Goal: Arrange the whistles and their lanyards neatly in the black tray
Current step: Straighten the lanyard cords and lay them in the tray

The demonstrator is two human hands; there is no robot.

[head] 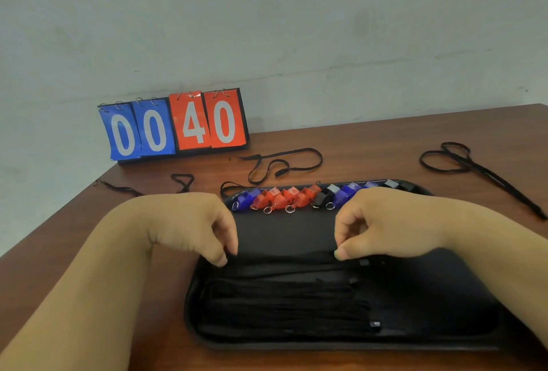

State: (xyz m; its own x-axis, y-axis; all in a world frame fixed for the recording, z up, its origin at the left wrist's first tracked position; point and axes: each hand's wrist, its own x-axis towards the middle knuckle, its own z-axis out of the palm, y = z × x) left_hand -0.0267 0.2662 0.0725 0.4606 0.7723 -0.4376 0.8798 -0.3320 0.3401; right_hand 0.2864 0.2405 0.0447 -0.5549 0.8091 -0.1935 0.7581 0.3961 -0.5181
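A black tray [462, 338] lies on the table in front of me. Along its far edge runs a row of whistles [284, 197], blue, red and black, each with a metal ring. Several black lanyards [284, 308] lie folded in straight bundles across the tray's near half. My left hand [204, 228] and my right hand [370, 225] each pinch one end of a folded black lanyard [284, 258], stretched flat across the middle of the tray.
Loose black lanyards lie on the brown table: one loop [281, 163] behind the tray, one [474, 169] at the right, smaller ones [182, 182] at the left. A flip scoreboard [175, 127] reading 00 40 stands at the back left against the wall.
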